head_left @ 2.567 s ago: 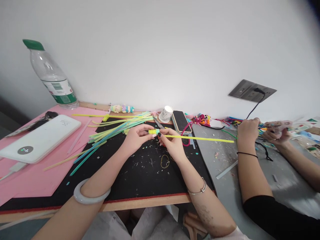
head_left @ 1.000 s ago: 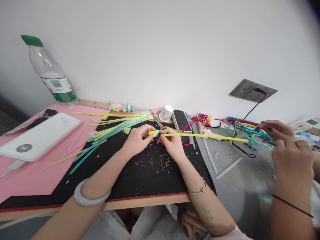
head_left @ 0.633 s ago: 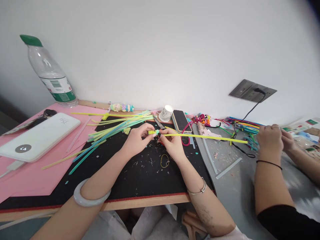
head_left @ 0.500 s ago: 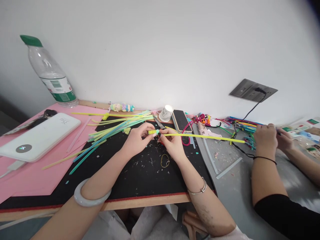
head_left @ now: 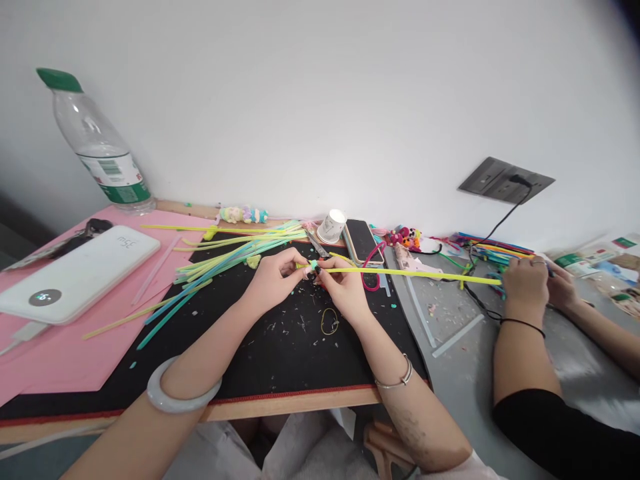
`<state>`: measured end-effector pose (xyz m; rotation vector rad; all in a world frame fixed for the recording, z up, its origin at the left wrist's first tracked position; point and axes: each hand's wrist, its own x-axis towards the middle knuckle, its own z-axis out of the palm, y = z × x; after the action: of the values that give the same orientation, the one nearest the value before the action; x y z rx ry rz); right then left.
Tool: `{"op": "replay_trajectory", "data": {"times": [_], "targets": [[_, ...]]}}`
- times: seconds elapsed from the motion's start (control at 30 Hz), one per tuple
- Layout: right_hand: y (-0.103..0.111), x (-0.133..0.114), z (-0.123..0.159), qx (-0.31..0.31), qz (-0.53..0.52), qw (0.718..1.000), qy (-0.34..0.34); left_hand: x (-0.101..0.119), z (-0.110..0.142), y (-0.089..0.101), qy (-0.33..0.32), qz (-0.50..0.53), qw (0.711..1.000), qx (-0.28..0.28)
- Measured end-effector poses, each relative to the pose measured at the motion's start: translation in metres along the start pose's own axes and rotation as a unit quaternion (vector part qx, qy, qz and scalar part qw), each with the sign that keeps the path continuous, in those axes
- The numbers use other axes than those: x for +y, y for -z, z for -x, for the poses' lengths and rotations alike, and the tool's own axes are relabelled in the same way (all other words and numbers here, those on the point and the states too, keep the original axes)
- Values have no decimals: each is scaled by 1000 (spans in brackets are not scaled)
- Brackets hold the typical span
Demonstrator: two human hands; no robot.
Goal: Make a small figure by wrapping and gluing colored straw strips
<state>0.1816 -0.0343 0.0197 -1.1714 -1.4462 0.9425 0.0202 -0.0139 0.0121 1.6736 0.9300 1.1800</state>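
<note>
While the left hand (head_left: 277, 280) and right hand (head_left: 347, 289) pinch one yellow-and-green piece (head_left: 314, 265), one yellow stem (head_left: 423, 274) juts rightward.

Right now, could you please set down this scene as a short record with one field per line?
Left hand: pinching a small yellow-and-green piece
Right hand: at the same piece, a long yellow pipe cleaner extending rightward from it
Surface: black mat, scattered scraps
Behind hands: paper cup, phone
Left side: pipe cleaner bundle, power bank, bottle
Far right: co-worker's hands
</note>
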Motion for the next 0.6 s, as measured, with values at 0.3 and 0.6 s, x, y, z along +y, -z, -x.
{"op": "replay_trajectory", "data": {"times": [0.3, 0.6], "targets": [[1, -8, 1, 11, 50, 998, 35, 10, -5, 1, 118, 180, 973, 81], [-1, -11, 3, 20, 9, 999, 29, 7, -5, 3, 196, 341, 914, 97]]}}
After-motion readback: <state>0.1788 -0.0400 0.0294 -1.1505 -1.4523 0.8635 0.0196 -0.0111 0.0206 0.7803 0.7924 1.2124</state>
